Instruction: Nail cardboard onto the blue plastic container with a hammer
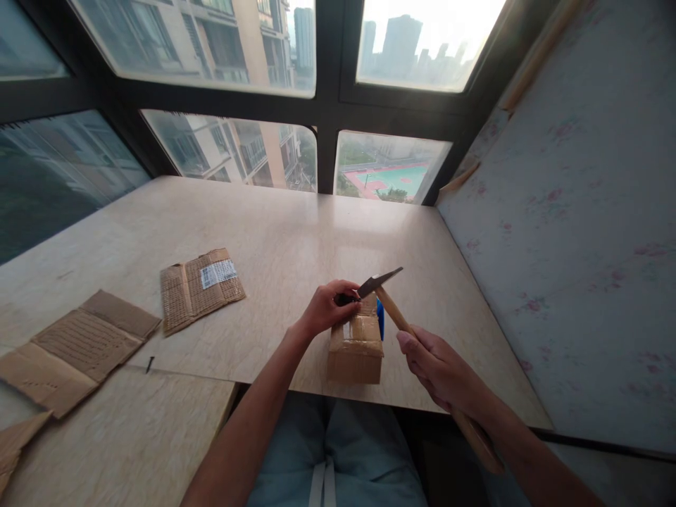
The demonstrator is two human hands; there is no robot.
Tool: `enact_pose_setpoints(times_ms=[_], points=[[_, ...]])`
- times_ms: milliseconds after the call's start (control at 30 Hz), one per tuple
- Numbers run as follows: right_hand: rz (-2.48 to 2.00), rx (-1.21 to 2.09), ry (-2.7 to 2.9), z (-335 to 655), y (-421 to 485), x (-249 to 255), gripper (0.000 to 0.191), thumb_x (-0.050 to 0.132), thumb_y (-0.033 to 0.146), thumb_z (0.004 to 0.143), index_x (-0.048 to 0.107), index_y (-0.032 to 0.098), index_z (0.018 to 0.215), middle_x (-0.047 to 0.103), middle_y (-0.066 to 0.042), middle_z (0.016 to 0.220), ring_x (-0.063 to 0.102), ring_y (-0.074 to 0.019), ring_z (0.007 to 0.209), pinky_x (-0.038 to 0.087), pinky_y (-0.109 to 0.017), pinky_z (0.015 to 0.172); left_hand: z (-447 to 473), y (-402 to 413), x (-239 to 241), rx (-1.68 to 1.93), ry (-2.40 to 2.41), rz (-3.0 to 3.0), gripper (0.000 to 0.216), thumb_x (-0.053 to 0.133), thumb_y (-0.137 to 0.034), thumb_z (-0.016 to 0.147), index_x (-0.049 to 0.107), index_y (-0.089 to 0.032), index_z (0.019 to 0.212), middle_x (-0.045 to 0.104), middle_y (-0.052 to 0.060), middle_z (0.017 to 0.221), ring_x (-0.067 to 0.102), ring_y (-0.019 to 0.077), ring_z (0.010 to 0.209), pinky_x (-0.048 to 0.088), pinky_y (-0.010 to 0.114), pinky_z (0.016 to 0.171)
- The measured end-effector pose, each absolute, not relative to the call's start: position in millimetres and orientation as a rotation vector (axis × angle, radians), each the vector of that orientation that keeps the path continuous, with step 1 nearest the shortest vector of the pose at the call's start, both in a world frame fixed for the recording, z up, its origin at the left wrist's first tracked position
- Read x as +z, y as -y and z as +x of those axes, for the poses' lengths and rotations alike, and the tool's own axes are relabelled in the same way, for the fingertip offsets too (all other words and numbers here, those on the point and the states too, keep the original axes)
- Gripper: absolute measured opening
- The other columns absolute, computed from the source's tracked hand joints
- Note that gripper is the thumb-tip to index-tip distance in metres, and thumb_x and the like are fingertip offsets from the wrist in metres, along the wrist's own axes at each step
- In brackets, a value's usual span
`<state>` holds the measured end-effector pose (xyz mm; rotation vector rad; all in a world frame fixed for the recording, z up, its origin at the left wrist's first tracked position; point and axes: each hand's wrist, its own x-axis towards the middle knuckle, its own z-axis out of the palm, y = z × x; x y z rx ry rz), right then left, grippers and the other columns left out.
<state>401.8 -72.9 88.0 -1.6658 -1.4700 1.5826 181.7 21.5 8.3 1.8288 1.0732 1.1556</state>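
My right hand [441, 370] is closed round the wooden handle of a hammer [393, 313], which slants up to the left. Its dark metal head [377, 282] hangs just above a small taped cardboard box [356, 345] near the table's front edge. My left hand [327, 306] is curled over the box's top left, fingertips pinched at the hammer head; what they pinch is too small to make out. Something blue [381, 327] shows behind the box's right side.
Two flattened cardboard pieces lie on the wooden table [274, 239]: one with a white label [201, 287], a larger one [74, 348] at the left. A small dark nail [150, 364] lies between them. Windows stand behind, a patterned wall [570, 232] to the right.
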Motion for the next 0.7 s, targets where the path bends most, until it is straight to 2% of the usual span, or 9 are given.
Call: enact_pose_setpoints(times_ms=[133,333,500,700], points=[[-1.601,1.571,1.385,403,74,90,0.043,0.045,0.064,0.088,0.036,0.024,0.075,0.031,0.012,0.05,0.024,-0.0026,0.027,0.021,-0.014,0.021,181,-21,9,1.15,-1.067,1.824,0.031,0.075,-0.025,0.075,0.069,-0.018,0.105,0.074,0.005,0.088,0.068,0.0157,0.08,0.056,0.031,0.079],[-1.622,1.577,1.468,402,77,75,0.042,0.043,0.06,0.092,0.04,0.022,0.075,0.038,0.01,0.053,0.029,-0.0015,0.027,0.02,-0.013,0.022,180,-21,10,1.164,-1.061,1.83,0.029,0.075,-0.026,0.075,0.07,-0.018,0.102,0.074,0.006,0.095,0.068,0.0168,0.085,0.055,0.03,0.077],[-1.577,1.615,1.381,403,83,74,0.045,0.044,0.064,0.09,0.039,0.022,0.074,0.037,0.011,0.052,0.029,-0.0018,0.025,0.021,-0.013,0.021,179,-21,10,1.145,-1.03,1.818,0.035,0.075,-0.025,0.076,0.067,-0.018,0.109,0.074,0.005,0.091,0.068,0.0168,0.084,0.054,0.032,0.081],[-1.532,1.616,1.261,410,88,78,0.047,0.048,0.068,0.085,0.039,0.023,0.077,0.035,0.013,0.05,0.027,-0.0022,0.024,0.023,-0.013,0.02,176,-19,16,1.215,-1.01,1.895,0.039,0.076,-0.024,0.076,0.065,-0.02,0.113,0.071,0.007,0.103,0.064,0.0199,0.101,0.052,0.037,0.09]])
